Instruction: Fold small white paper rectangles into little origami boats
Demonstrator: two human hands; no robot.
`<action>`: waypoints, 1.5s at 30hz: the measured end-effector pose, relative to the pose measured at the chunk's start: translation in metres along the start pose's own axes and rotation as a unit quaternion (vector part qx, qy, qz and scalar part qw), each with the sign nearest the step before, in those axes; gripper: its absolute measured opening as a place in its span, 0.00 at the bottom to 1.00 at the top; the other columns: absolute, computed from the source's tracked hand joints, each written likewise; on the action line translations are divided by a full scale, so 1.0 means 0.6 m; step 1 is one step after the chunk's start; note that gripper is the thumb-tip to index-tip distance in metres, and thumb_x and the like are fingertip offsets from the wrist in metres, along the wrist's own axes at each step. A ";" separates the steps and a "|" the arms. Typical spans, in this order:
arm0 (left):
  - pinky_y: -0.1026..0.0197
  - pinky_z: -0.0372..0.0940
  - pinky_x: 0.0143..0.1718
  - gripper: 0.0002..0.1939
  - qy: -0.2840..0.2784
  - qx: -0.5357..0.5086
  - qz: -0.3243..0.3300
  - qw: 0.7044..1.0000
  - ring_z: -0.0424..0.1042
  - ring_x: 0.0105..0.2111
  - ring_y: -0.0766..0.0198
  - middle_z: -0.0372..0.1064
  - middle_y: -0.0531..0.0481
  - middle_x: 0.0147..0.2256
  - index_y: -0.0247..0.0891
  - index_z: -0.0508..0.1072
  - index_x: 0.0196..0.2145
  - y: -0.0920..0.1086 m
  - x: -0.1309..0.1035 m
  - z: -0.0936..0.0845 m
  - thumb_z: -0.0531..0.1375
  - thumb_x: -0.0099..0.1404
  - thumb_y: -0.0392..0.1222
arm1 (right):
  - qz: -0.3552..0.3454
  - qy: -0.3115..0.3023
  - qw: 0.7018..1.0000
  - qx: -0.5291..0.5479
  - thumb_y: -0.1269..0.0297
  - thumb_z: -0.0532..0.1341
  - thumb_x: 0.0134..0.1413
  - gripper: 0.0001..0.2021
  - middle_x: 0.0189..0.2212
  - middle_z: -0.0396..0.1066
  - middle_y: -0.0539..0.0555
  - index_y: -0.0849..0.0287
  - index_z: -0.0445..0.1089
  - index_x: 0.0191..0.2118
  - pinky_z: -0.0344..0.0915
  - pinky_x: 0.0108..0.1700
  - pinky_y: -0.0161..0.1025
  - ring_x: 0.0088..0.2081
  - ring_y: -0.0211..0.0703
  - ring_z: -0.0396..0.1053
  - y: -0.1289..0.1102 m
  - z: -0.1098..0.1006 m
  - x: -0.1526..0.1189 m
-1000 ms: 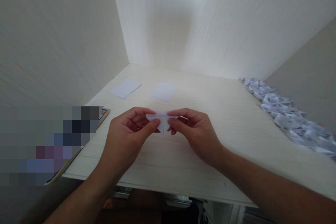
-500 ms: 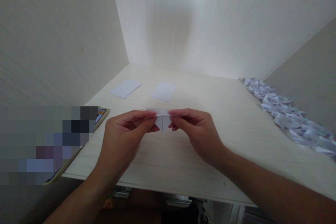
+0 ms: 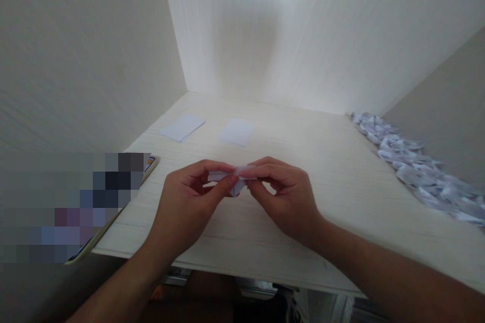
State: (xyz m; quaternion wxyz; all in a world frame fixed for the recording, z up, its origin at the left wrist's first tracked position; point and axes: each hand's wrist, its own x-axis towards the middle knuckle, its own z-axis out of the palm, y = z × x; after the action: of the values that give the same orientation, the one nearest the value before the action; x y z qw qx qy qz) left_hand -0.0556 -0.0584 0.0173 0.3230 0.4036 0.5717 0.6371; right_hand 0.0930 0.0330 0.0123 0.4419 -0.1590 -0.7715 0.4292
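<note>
A small folded piece of white paper (image 3: 216, 176) is held between both hands above the middle of the table. My left hand (image 3: 193, 197) pinches it with thumb and forefinger near its centre. From the right, my right hand (image 3: 286, 192) has its fingers closed on the paper's other side, the thumb just under it. One pointed flap hangs below the fingertips. Part of the paper is hidden behind the fingers. Beyond the hands lie a flat white sheet (image 3: 237, 131) and, to its left, what looks like a small stack of white paper (image 3: 183, 127).
Along the right side of the table (image 3: 310, 146) runs a heap of folded white paper pieces (image 3: 420, 166). At the left edge is a tablet or phone (image 3: 154, 160) in a pale case, its screen mostly pixelated. Pale panels enclose the back and sides.
My hands have drawn closer together on the paper. The left thumb has slid right to its centre, and the paper has turned from a level crease with a vertical line to a tilted fold.
</note>
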 end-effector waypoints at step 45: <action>0.67 0.64 0.26 0.25 -0.047 -0.001 -0.090 0.995 0.74 0.24 0.67 0.76 0.56 0.24 0.37 0.76 0.48 -0.016 0.011 -0.020 0.73 0.53 0.39 | 0.162 -0.115 0.980 0.011 0.66 0.68 0.56 0.10 0.25 0.70 0.46 0.59 0.73 0.44 0.65 0.33 0.37 0.28 0.37 0.67 0.008 -0.022 0.016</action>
State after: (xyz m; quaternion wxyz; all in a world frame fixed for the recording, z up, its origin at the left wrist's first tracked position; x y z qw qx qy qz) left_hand -0.0699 -0.0571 0.0086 0.4065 0.3798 0.5890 0.5862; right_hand 0.0978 0.0483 0.0169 0.2762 -0.2265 -0.7766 0.5189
